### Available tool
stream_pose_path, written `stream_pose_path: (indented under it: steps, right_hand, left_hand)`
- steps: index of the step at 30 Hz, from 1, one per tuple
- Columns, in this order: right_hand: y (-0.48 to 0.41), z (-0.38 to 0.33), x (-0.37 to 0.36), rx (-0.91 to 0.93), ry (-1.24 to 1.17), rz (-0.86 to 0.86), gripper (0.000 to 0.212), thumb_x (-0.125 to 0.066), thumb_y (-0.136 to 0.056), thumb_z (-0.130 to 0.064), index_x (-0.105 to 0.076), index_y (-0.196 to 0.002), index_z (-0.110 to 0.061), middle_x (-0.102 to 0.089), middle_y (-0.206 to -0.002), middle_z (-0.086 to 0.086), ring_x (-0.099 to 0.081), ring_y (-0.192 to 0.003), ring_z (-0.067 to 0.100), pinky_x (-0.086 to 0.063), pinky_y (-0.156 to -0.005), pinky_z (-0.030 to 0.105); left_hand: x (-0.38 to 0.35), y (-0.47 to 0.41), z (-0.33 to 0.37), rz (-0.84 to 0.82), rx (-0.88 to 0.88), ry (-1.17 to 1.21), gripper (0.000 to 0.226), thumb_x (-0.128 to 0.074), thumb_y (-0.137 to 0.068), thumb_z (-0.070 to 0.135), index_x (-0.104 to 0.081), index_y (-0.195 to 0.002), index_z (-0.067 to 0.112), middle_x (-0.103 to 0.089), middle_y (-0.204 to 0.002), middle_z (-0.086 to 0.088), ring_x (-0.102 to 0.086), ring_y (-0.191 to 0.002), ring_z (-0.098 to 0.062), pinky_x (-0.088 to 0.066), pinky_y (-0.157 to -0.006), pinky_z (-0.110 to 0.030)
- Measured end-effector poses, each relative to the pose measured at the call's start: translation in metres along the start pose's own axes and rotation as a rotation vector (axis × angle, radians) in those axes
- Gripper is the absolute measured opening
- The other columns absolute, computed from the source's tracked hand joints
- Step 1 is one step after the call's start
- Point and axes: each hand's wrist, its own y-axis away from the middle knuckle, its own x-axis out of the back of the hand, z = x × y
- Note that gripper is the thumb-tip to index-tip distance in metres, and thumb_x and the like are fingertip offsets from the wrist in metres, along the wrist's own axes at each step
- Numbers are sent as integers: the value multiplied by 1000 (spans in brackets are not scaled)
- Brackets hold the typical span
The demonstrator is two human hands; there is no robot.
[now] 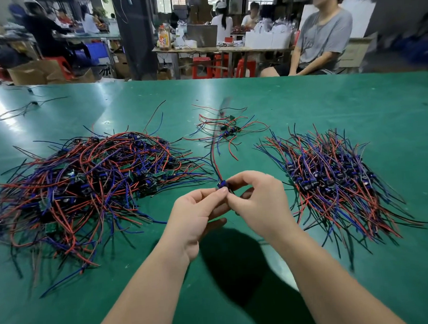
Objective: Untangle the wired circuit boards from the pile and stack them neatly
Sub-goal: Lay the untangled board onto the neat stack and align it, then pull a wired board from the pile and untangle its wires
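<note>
Over the green tabletop (304, 102), the left hand (195, 212) and right hand (259, 204) meet at centre, both pinching one small board (222, 184). Its red and blue wires (214, 159) trail toward 12 o'clock. A big tangled pile (85, 188) lies at 9 o'clock, a tidier stack (333, 180) at 3 o'clock, and a small cluster (227, 130) at 12 o'clock, apart from both. Beyond the far edge, at 1 o'clock, a person (320, 37) in a grey shirt sits.
</note>
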Motion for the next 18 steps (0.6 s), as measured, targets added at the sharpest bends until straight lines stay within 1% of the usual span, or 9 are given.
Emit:
stream_pose_path:
  steps: [2,3,5,8,10,12,14,16,18]
  right_hand:
    - [-7,-2,18,-95,-42,13,17,-73,-73,-14,-69,-69,-31,-70,-67,-9,-63,-53,6,-56,-59,29]
    - [-12,0,31,-142,-55,50,15,-73,-73,-13,-70,-68,-28,-70,-64,-8,-66,-52,11,-57,-56,32]
    - [-23,11,66,-218,-32,177,11,-71,-74,-10,-72,-70,-21,-68,-56,-7,-66,-48,13,-57,-49,29]
    - [-30,38,121,-339,115,340,12,-70,-75,-8,-71,-81,-19,-69,-58,-2,-66,-47,13,-56,-51,26]
    - [-31,57,146,-429,178,346,25,-69,-78,-6,-66,-100,-19,-70,-71,3,-66,-48,14,-54,-48,24]
    - [-29,77,159,-477,304,323,24,-68,-81,-9,-65,-102,-20,-69,-74,5,-65,-47,12,-47,-46,21]
    - [-26,95,161,-514,506,296,18,-72,-80,-15,-69,-98,-19,-70,-78,6,-66,-57,17,-46,-55,22]
    - [-20,111,158,-576,679,249,20,-76,-79,-20,-71,-98,-17,-70,-90,11,-64,-81,28,-49,-71,30]
    - [-17,119,154,-629,689,218,20,-74,-82,-21,-71,-101,-16,-69,-95,14,-61,-92,32,-50,-78,34]
  left_hand:
    - [-1,1,1,-23,25,-36,5,-68,-85,21,-67,-84,16,-76,-83,1,-71,-68,-11,-54,-55,-20]
    - [-1,0,1,-19,32,-61,6,-67,-86,22,-67,-86,16,-76,-86,0,-71,-68,-12,-53,-55,-21]
    - [1,-1,1,26,12,-114,7,-65,-88,22,-67,-88,15,-76,-87,0,-70,-67,-11,-52,-54,-21]
    - [6,-5,0,110,-53,-198,7,-65,-89,20,-68,-87,15,-76,-88,1,-67,-68,-9,-48,-56,-24]
    - [8,-7,0,124,-77,-225,7,-64,-89,20,-69,-87,15,-75,-88,2,-67,-68,-9,-47,-58,-25]
    - [8,-8,0,136,-100,-275,7,-64,-88,19,-70,-86,17,-75,-87,2,-67,-67,-7,-50,-59,-26]
    - [9,-7,0,199,-166,-381,8,-66,-86,20,-71,-80,20,-75,-81,2,-66,-66,-8,-51,-61,-30]
    - [15,-7,3,313,-300,-613,11,-66,-83,23,-70,-74,26,-72,-73,8,-62,-62,-11,-51,-63,-29]
    - [25,-6,8,446,-431,-893,7,-63,-83,27,-68,-79,32,-71,-88,13,-60,-67,-15,-47,-65,-27]
